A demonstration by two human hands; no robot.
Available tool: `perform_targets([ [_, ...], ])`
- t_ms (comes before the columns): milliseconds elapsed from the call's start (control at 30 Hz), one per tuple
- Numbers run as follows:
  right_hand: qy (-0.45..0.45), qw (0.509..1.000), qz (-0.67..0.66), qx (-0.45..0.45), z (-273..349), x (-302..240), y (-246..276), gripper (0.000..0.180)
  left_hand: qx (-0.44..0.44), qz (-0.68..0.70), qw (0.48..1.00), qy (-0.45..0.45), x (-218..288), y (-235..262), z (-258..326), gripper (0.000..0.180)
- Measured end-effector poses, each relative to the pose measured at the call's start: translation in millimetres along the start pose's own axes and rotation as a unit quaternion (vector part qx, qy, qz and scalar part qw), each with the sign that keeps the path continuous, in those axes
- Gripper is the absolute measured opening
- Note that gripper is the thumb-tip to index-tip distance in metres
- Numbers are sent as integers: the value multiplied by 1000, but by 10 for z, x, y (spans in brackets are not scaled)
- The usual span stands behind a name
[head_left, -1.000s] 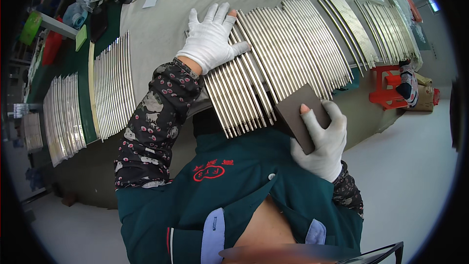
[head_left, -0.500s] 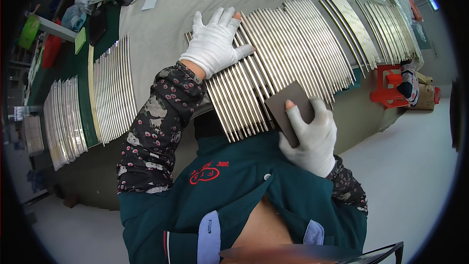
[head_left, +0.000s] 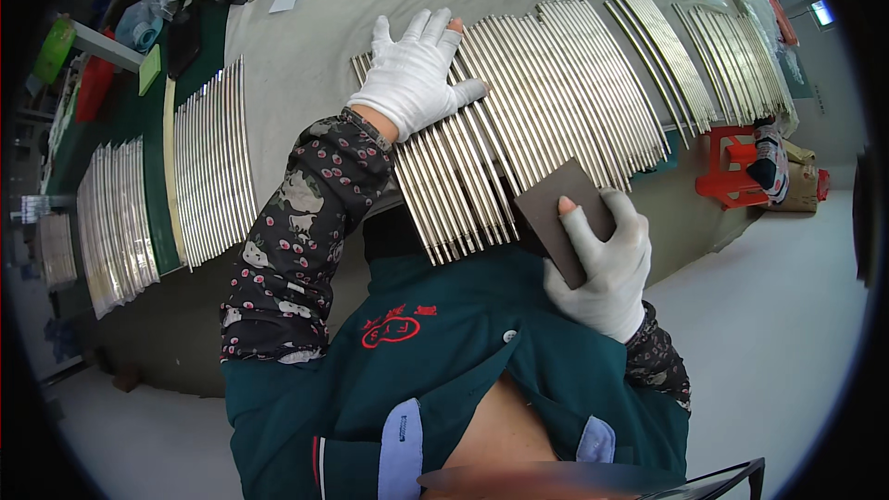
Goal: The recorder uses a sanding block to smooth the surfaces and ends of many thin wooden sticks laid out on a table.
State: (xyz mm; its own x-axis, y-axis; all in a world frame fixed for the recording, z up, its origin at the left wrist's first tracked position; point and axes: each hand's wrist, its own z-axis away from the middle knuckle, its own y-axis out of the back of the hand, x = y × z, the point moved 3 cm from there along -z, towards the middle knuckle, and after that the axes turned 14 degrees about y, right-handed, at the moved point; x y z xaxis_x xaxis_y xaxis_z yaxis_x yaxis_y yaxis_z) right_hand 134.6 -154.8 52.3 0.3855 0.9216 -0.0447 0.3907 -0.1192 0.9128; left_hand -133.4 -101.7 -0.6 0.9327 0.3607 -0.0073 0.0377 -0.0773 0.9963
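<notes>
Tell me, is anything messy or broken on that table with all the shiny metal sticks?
Nothing looks broken or spilled. The metal rods lie in neat side-by-side rows on the grey table. The left hand presses flat on them; the right hand holds a brown sanding pad. One fingertip pokes through that glove.

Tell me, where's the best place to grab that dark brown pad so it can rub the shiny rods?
Probably by its near end, coming from the person's side. The dark brown pad is a flat rectangle lying with its far end on the metal rods, so fingers on top and thumb at the edge suit it. The right hand grips it that way, while the left hand presses flat on the rods.
</notes>
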Motion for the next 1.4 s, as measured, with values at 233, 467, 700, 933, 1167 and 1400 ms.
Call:
perform_targets([
  [233,17,999,20,-22,-247,-17,-182,55,-9,12,1000,7,29,-28,-48,87],
  [467,-20,999,-40,1,-9,68,50,66,-10,6,1000,7,-1,-9,-8,87],
  [700,-6,998,-65,7,0,-5,-37,68,8,16,1000,8,-63,-7,54,86],
  [933,-9,997,-75,9,-13,-24,-89,68,22,11,1000,-2,-130,-45,85,85],
  [1167,12,997,-71,8,-82,-57,-152,68,38,21,999,-2,-61,-15,52,87],
  [1400,27,996,-81,10,-188,-109,-175,66,42,34,999,1,-54,-1,80,85],
])
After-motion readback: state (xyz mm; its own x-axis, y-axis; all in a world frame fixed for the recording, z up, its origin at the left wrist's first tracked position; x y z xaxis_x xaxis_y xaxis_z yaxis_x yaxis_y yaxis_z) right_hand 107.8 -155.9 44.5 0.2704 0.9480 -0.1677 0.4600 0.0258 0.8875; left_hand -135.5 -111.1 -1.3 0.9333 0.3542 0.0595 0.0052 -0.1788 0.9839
